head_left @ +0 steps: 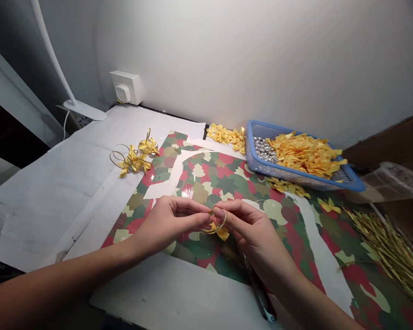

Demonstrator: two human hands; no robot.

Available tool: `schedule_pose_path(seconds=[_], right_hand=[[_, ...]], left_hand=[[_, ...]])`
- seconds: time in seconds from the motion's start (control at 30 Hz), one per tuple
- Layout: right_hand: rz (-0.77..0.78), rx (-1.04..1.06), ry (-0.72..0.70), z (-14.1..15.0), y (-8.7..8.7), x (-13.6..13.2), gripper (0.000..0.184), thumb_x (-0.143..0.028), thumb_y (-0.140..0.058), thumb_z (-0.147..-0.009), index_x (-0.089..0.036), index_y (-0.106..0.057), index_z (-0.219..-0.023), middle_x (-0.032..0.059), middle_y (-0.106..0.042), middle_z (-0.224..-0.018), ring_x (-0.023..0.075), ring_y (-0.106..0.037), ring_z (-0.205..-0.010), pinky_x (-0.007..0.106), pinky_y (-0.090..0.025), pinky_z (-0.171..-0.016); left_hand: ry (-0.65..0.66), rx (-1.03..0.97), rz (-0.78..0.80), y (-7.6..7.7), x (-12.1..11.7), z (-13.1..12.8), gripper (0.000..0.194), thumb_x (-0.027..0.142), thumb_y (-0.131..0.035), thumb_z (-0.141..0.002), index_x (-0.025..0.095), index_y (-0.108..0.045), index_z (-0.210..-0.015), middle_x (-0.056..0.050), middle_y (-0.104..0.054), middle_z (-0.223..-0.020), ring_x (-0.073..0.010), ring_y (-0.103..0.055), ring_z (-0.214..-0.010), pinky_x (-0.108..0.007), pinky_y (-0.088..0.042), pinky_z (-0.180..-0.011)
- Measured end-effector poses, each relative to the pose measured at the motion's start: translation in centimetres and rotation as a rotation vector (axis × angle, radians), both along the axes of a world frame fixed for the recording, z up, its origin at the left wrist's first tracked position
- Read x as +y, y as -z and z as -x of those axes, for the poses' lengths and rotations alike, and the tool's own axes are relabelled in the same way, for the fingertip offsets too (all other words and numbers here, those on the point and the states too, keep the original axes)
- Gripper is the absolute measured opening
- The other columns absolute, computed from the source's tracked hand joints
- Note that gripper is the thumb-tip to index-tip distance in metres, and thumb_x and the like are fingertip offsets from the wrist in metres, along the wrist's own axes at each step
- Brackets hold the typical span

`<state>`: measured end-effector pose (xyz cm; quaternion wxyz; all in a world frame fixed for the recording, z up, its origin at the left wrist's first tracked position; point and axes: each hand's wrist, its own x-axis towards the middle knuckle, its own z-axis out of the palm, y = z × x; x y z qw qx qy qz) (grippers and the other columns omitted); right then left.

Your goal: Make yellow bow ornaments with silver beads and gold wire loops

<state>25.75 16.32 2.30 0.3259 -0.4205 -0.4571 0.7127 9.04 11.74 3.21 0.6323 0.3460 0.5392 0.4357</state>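
Observation:
Pinched between the fingertips of both hands is a thin gold twist-tie loop (225, 221), with a yellow ribbon bow (223, 233) hanging just under it. My left hand (172, 222) closes on the loop from the left, thumb against forefinger. From the other side my right hand (251, 224) grips it the same way. Fingers hide part of the bow and the ends of the tie. Beneath my right wrist lies a slim dark tool (259, 291), partly covered, its kind unclear.
Finished-looking bows with gold loops (134, 160) lie to the left. A blue basket (303, 182) at the back right holds silver beads and yellow bows. More bows (227, 136) sit beside it. Gold twist ties (388, 252) lie at right; a lamp (84, 110) stands back left.

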Motion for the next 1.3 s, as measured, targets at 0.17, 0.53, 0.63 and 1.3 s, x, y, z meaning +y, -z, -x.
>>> schedule_pose_path(seconds=[0.17,0.53,0.63,1.3], right_hand=[[0.007,-0.009,0.010,0.03,0.30,0.09,0.022,-0.039,-0.083,-0.064,-0.021,-0.073,-0.072,0.0004,-0.068,-0.071,0.0155,-0.064,-0.070,0.028,-0.053,-0.069],[-0.015,0.007,0.036,0.13,0.70,0.14,0.023,-0.039,-0.084,-0.065,-0.021,-0.073,-0.072,-0.0009,-0.067,-0.068,0.0137,-0.062,-0.068,0.026,-0.052,-0.067],[-0.019,0.012,0.037,0.13,0.72,0.07,0.022,-0.039,-0.084,-0.064,-0.021,-0.073,-0.073,-0.0014,-0.067,-0.069,0.0133,-0.062,-0.067,0.025,-0.052,-0.066],[-0.056,-0.020,-0.002,0.05,0.08,0.02,0.021,-0.039,-0.081,-0.067,-0.022,-0.073,-0.074,-0.0007,-0.070,-0.070,0.0145,-0.066,-0.067,0.025,-0.056,-0.065]], left_hand=[[0.010,0.013,-0.008,0.06,-0.07,-0.01,0.013,0.028,-0.075,-0.074,0.019,-0.078,-0.083,-0.005,-0.078,-0.082,-0.0177,-0.073,-0.083,-0.021,-0.058,-0.074],[0.029,0.000,-0.022,0.27,-0.16,-0.07,0.013,0.029,-0.074,-0.077,0.021,-0.079,-0.086,-0.003,-0.078,-0.085,-0.0163,-0.072,-0.087,-0.018,-0.057,-0.075],[0.034,0.013,-0.033,0.28,-0.12,-0.11,0.013,0.030,-0.072,-0.078,0.021,-0.079,-0.085,-0.004,-0.078,-0.084,-0.0153,-0.072,-0.084,-0.017,-0.056,-0.072],[0.027,-0.016,0.009,0.01,0.07,-0.10,0.012,0.026,-0.072,-0.077,0.016,-0.072,-0.072,0.000,-0.072,-0.071,-0.0097,-0.067,-0.068,-0.017,-0.054,-0.064]])
